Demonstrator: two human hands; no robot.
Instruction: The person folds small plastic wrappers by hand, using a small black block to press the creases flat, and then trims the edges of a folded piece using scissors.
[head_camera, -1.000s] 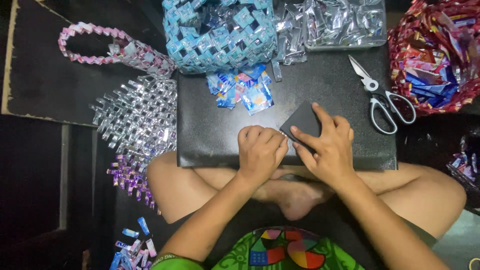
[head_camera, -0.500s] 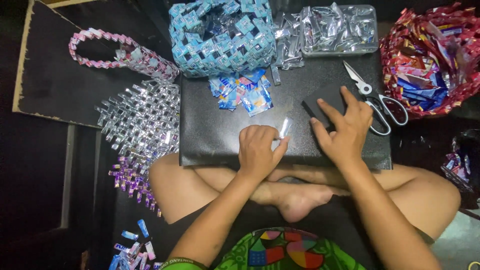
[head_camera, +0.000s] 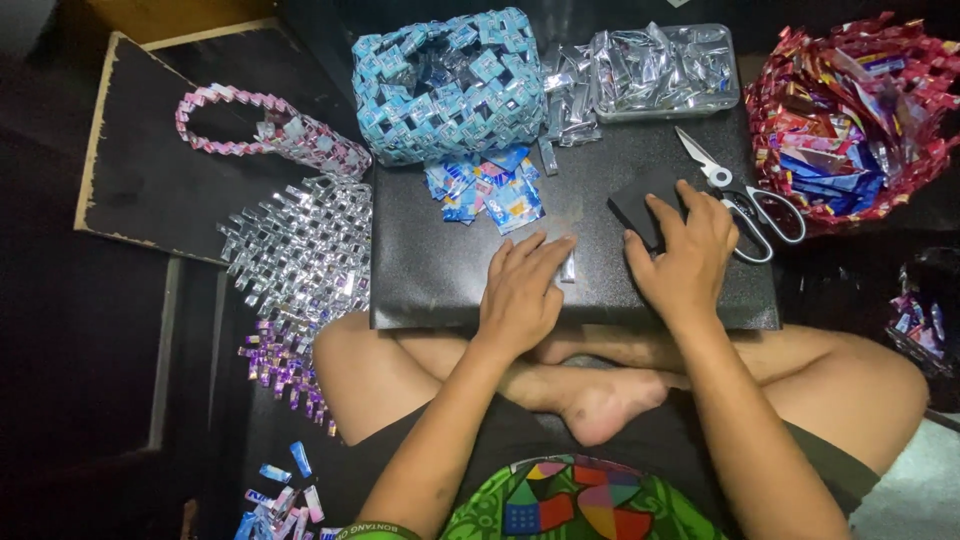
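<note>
Resting flat on the black board (head_camera: 440, 270) laid across the crossed legs, the left hand (head_camera: 522, 290) was spread with its fingers straight and close together, holding nothing; its fingertips were just beside a small folded silver strip (head_camera: 568, 268) that lay near the middle of the board. The right hand (head_camera: 688, 255) was pressed palm-down, fingers slightly fanned, on a small black block (head_camera: 634, 203) toward the board's right side; whether the block was gripped or only covered could not be told. A pair of white-handled scissors (head_camera: 745, 205) lay open just beside that hand, by the right edge. Blue folded wrappers (head_camera: 487, 187) were heaped near the far edge, in front of a blue woven basket (head_camera: 450, 85). A clear tray of silver pieces (head_camera: 665, 70) was seen at the far right corner, and a red woven basket (head_camera: 850, 120) well off the right edge.
</note>
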